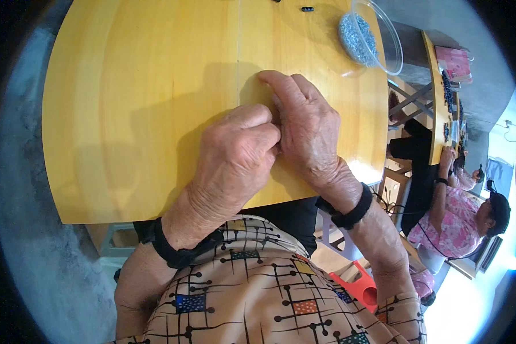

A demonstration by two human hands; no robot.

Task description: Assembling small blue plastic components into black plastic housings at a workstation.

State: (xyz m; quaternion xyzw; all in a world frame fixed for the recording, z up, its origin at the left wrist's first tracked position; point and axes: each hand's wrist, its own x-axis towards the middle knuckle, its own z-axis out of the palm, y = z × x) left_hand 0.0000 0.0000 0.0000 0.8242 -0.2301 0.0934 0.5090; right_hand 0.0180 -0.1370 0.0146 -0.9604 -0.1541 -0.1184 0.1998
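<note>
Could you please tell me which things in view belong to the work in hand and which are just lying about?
Likely in use:
left hand and right hand, close together; anything held is hidden
wooden table
clear tub of silvery-blue bits
small dark piece

Seemingly just lying about:
red stool
pink item on the neighbouring table

Tabletop [126, 74] is yellow (faintly grained); wristbands [354, 210] are black; shirt [252, 292] is beige, black-lined, multicolour-patched; small pieces [358, 41] are silvery blue.

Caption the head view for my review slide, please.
Left hand and right hand close together over a yellow wooden table, anything held hidden; clear tub of silvery pieces at upper right.
</note>
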